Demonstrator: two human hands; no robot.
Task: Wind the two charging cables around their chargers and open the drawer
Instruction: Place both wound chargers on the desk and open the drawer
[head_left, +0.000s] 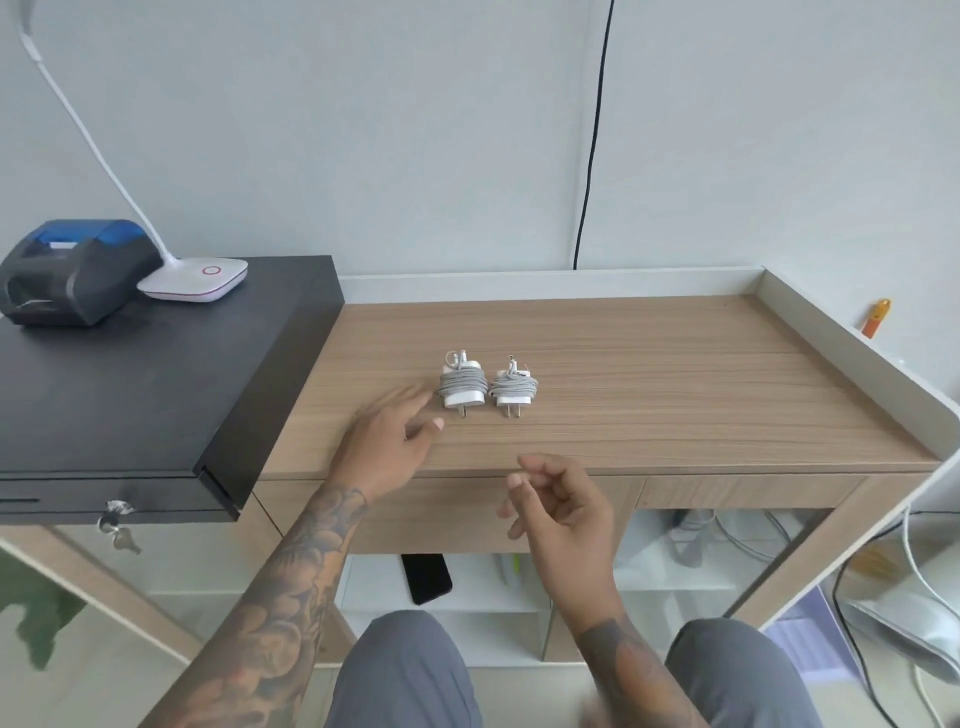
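Two white chargers lie side by side on the wooden desk (675, 374), each with a grey cable wound around it: the left charger (462, 387) and the right charger (514, 391), plug prongs pointing toward me. My left hand (387, 441) rests over the desk's front edge just left of the left charger, fingers relaxed and holding nothing. My right hand (558, 506) hovers in front of the closed left drawer (447, 514), fingers loosely curled and empty. A second closed drawer (748, 491) sits to the right.
A black cash drawer (135, 389) with keys (117, 525) stands at the left, carrying a receipt printer (72, 270) and a white lamp base (195, 278). The desk has a raised white rim (841, 332). A black phone (426, 577) lies on a shelf below.
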